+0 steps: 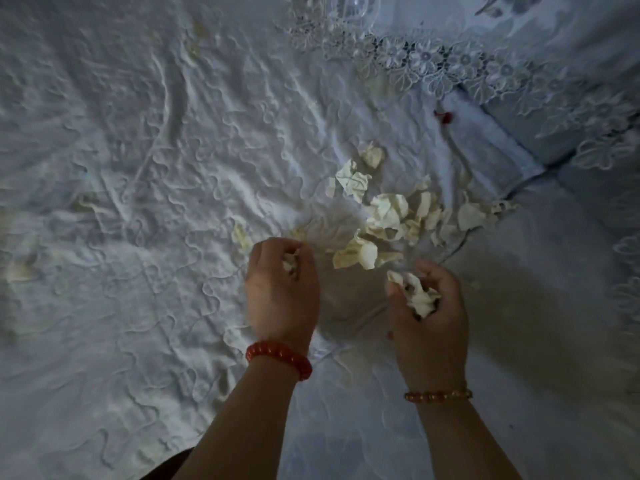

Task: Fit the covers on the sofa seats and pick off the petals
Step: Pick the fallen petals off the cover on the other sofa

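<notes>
While we lean over the quilted sofa cover (145,140), our left hand (281,289) and right hand (427,306), low in the frame's centre, each curl around a few cream petals, probably so several can be carried away together. More loose petals (384,216) lie in a heap just above the hands, right of centre, and some are scattered toward the left edge.

Cream petals (384,216) clutter the sofa cover (138,168) just ahead of both hands. Wide open cover to the left, few scattered petals. Lace-edged cloth (450,64) bounds the far right.
</notes>
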`<state>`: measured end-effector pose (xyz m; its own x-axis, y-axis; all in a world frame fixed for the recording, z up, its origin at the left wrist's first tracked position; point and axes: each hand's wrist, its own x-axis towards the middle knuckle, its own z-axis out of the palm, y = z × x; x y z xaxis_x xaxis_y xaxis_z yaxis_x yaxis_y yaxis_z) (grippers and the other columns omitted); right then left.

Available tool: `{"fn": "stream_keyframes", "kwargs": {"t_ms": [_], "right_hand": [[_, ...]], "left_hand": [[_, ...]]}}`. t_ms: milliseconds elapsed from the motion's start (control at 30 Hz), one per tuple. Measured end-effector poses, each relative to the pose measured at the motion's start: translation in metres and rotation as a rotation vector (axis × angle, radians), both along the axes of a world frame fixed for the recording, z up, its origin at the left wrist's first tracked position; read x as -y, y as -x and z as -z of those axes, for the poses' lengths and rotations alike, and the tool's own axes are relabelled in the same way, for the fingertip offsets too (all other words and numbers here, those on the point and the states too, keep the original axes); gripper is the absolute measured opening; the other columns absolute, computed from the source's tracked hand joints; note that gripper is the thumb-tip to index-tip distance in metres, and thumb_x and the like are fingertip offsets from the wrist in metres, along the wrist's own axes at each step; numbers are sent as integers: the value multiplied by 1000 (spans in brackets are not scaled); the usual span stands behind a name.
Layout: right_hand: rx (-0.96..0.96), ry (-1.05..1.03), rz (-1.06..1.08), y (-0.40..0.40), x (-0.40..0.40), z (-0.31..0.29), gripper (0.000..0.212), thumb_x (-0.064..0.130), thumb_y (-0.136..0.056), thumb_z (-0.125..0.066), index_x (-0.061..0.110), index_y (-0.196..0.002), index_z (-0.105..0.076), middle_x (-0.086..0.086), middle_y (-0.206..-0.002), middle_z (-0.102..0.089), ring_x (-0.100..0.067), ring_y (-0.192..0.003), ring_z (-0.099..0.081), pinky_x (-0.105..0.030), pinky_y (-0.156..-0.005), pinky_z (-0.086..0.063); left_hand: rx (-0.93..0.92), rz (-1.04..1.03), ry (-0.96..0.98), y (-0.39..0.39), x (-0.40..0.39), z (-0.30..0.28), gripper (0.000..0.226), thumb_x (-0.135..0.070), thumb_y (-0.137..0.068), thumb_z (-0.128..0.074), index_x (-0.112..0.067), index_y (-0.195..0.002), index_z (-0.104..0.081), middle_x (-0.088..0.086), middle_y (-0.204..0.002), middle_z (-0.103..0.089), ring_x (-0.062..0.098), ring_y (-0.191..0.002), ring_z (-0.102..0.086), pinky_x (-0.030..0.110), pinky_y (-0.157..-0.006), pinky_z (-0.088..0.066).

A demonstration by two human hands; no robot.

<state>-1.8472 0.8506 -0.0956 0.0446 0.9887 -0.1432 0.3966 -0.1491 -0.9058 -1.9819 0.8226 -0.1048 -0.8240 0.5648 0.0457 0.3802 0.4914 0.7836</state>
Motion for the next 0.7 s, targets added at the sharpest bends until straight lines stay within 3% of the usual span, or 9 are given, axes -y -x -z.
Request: {"fn": "stream_keyframes", "kwargs": {"t_ms": [67,133,200,300,433,500,567,600,700], "right_hand": [[87,-107,-89,3,-7,-4,41,8,-82,-67,37,-107,-56,19,-98,-57,5,-87,-57,-5,-76,-44],[250,-188,-179,5,-16,-2,46,1,-80,-62,17,-122,-57,4,-111,-53,-5,-101,-51,1,-81,-34],[341,-130,-245,6,-22,1,52,0,-79,-60,13,-129,-53,-5,-121,-49,-11,-108,-48,-2,-78,-32],[305,-41,-212,3,-26,6,47,3,-81,-62,17,-125,-56,-4,-120,-51,-15,-110,-51,-9,-80,-33],[255,-61,10,-19,-18,3,42,3,-76,-67,13,-117,-59,2,-105,-49,-17,-101,-53,-19,-84,-37],[273,-79,141,-38,-16,-1,48,-1,-74,-68,8,-120,-57,-1,-109,-46,-20,-102,-52,-10,-82,-34],[339,-55,211,-54,-22,-3,55,-2,-76,-66,5,-128,-51,-11,-120,-46,-24,-107,-51,5,-75,-25],[377,-10,203,-61,-27,-3,57,0,-77,-66,5,-131,-48,-15,-126,-44,-25,-109,-50,6,-72,-23],[572,74,4,-66,-44,5,46,9,-82,-63,9,-126,-52,-16,-125,-45,-29,-108,-50,-17,-76,-32]], "left_hand": [[46,195,-7,-10,-5,-7,11,-22,-83,-67,-19,-93,-65,-7,-95,-62,5,-81,-56,6,-67,-41],[87,425,47,-21,-11,-7,36,-24,-83,-67,-24,-118,-58,-13,-112,-54,-3,-93,-50,5,-76,-40],[85,523,106,-29,-16,-2,48,-24,-85,-64,-26,-131,-50,-12,-123,-48,-1,-98,-49,13,-79,-46],[3,481,172,-39,-20,4,26,-22,-82,-66,-19,-108,-63,-2,-114,-52,15,-90,-58,33,-68,-55],[-16,412,157,-49,-15,4,12,-18,-76,-70,-13,-79,-60,-2,-91,-54,14,-71,-54,19,-54,-43],[48,375,117,-56,-4,-3,14,-14,-72,-70,-15,-74,-57,-5,-83,-53,9,-66,-50,13,-53,-38],[104,347,93,-66,9,-11,17,-13,-71,-70,-18,-73,-54,-5,-77,-53,7,-65,-51,16,-54,-40],[137,333,90,-72,14,-15,19,-13,-71,-70,-19,-75,-52,-5,-75,-54,8,-64,-52,19,-53,-41],[218,309,102,-84,18,-17,24,-15,-72,-69,-25,-85,-50,-8,-72,-57,7,-61,-54,19,-50,-41]]}}
